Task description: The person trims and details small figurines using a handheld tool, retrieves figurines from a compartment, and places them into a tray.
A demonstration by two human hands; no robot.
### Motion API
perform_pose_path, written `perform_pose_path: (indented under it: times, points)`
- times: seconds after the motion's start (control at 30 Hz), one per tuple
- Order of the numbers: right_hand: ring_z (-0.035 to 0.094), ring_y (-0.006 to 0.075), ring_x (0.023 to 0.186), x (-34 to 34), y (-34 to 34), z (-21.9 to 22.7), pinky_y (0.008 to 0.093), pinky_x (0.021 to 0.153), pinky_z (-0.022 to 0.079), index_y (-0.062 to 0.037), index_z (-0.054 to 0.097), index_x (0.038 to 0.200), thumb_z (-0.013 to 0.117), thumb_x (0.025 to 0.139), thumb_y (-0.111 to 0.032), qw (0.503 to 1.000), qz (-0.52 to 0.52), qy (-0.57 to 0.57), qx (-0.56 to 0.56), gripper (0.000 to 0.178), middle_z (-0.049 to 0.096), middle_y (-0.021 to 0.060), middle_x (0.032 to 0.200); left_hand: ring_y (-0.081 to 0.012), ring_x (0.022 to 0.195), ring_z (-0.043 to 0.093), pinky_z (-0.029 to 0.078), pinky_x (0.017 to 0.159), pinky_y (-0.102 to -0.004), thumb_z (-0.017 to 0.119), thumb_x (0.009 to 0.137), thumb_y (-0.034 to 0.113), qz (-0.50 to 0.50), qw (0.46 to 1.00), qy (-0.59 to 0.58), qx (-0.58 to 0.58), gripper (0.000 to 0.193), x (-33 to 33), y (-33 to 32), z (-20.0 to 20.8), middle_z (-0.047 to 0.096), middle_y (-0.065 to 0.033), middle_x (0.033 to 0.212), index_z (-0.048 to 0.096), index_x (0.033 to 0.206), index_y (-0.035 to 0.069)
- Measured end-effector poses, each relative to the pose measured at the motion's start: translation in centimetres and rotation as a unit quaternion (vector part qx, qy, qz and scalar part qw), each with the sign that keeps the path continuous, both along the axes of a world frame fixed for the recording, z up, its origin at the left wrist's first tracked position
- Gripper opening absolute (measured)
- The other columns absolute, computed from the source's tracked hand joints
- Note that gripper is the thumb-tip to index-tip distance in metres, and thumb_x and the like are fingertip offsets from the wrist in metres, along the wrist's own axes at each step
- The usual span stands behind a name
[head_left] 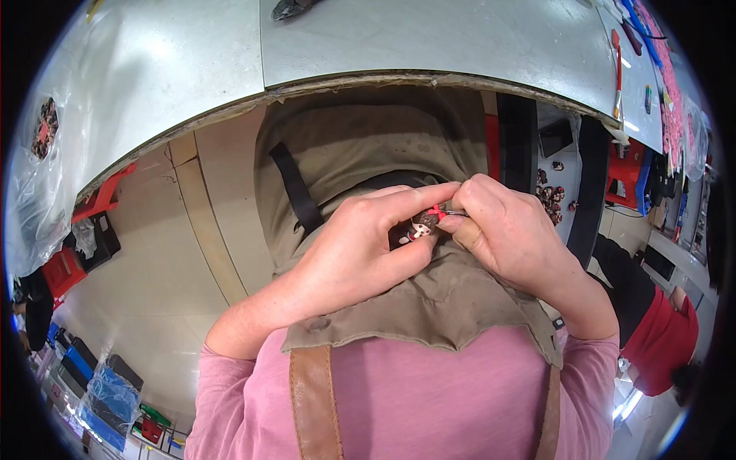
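Observation:
Above my lap, my left hand holds a small doll figurine between thumb and fingers. The figurine has dark brown hair, a pale face and a red bow on top. My right hand is closed in a pinch right beside the bow, thumb and forefinger pressed together. A thin dark piece shows at those fingertips, too small to name. The fingertips of both hands meet above the figurine. Part of its body is hidden by my left fingers.
A grey-white worktable with a worn edge lies ahead. A plastic bag with small brown pieces hangs at the left. Several more figurines lie in a drawer-like space at the right. Another person in red is at the lower right.

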State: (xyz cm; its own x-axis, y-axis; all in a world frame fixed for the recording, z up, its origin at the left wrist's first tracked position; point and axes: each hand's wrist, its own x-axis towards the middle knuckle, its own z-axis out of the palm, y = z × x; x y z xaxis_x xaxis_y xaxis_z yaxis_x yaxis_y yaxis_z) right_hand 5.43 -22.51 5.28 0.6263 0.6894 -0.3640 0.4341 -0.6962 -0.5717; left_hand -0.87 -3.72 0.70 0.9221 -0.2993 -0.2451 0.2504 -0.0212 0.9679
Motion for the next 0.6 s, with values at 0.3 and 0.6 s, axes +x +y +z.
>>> perform_pose_path:
  times: [0.3, 0.6]
  points:
    - [0.058, 0.0319, 0.07, 0.2, -0.11, -0.03, 0.0416, 0.057, 0.047, -0.0023, 0.053, 0.087, 0.064, 0.088, -0.022, 0.999, 0.042, -0.022, -0.019, 0.022, 0.054, 0.0119, 0.08, -0.0172, 0.073, 0.059, 0.047, 0.065, -0.0304, 0.056, 0.078, 0.004, -0.008, 1.0, 0.013, -0.009, 0.047, -0.1, 0.07, -0.24, 0.063, -0.0111, 0.085, 0.059, 0.126, 0.001]
    - [0.056, 0.032, 0.069, -0.17, -0.03, -0.09, 0.042, 0.057, 0.046, -0.0021, 0.05, 0.084, 0.066, 0.087, -0.02, 0.999, 0.018, -0.049, -0.006, 0.024, 0.051, 0.0116, 0.079, -0.0151, 0.072, 0.059, 0.047, 0.064, -0.0289, 0.056, 0.079, 0.004, -0.003, 1.0, 0.02, -0.016, 0.047, -0.11, 0.02, -0.21, 0.063, -0.0106, 0.087, 0.059, 0.126, 0.001]
